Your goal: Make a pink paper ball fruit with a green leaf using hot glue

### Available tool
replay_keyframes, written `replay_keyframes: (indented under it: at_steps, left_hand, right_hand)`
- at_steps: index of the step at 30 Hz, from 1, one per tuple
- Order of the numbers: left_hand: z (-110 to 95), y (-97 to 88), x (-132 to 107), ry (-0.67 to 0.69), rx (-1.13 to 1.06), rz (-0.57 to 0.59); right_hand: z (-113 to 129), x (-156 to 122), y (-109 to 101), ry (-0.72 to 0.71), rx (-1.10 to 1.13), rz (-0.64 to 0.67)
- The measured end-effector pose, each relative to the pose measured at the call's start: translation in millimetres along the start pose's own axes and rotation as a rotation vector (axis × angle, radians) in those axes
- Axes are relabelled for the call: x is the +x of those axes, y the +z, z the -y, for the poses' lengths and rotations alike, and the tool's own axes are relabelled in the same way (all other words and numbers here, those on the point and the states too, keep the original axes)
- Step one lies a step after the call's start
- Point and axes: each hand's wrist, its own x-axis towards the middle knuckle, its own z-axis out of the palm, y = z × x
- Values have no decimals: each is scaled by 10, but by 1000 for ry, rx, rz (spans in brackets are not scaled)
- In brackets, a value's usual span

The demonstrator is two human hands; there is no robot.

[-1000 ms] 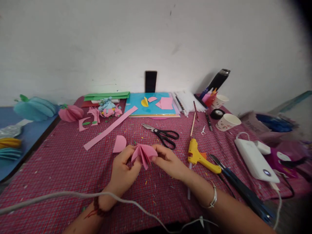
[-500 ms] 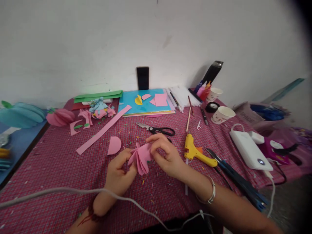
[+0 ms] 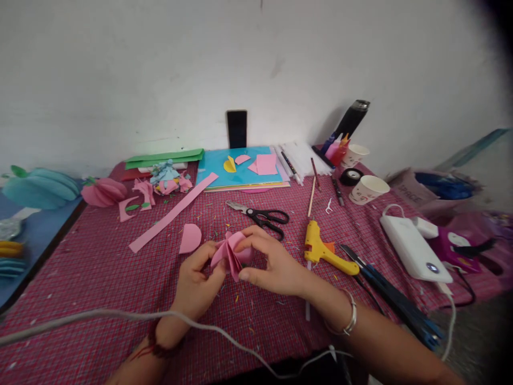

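Observation:
A pink folded paper fan piece (image 3: 229,254), made of several glued half circles, is pinched between both my hands just above the red checked tablecloth (image 3: 100,278). My left hand (image 3: 195,283) grips its left side with thumb and fingers. From the right, my right hand (image 3: 269,266) closes round its flaps, thumb underneath. A loose pink half circle (image 3: 189,238) lies just left of the hands, and a long pink paper strip (image 3: 173,213) runs diagonally behind it.
Black scissors (image 3: 262,215) and a yellow glue gun (image 3: 321,250) lie close behind and right of my hands. Coloured paper sheets (image 3: 240,171), paper cups (image 3: 369,189), a white power bank (image 3: 412,247), pens and finished paper fruits (image 3: 100,192) ring the table. A grey cable (image 3: 120,316) crosses my forearms.
My right hand has dropped from the top of the pink piece and wrapped round its right side. The piece has turned a little. My left hand keeps its grip.

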Motion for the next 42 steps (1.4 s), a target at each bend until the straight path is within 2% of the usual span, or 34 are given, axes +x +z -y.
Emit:
replay_keyframes:
  at_steps: [14, 18, 23, 26, 31, 42]
  left_hand:
    - [4, -31, 3, -58, -164, 47]
    - [28, -34, -11, -25, -125, 27]
    - [70, -52, -47, 97, 33, -52]
    - [92, -64, -57, 177, 94, -45]
    - [136, -72, -62, 272, 83, -28]
    - [130, -35, -67, 245, 91, -27]
  right_hand:
    - [-19, 21, -57, 31, 212, 37]
    - [15, 24, -36, 18, 168, -50]
    - [45, 21, -30, -46, -21, -211]
    - [38, 12, -35, -68, -83, -255]
    - [66, -10, -25, -77, -54, -197]
    - [91, -40, 2, -124, -122, -160]
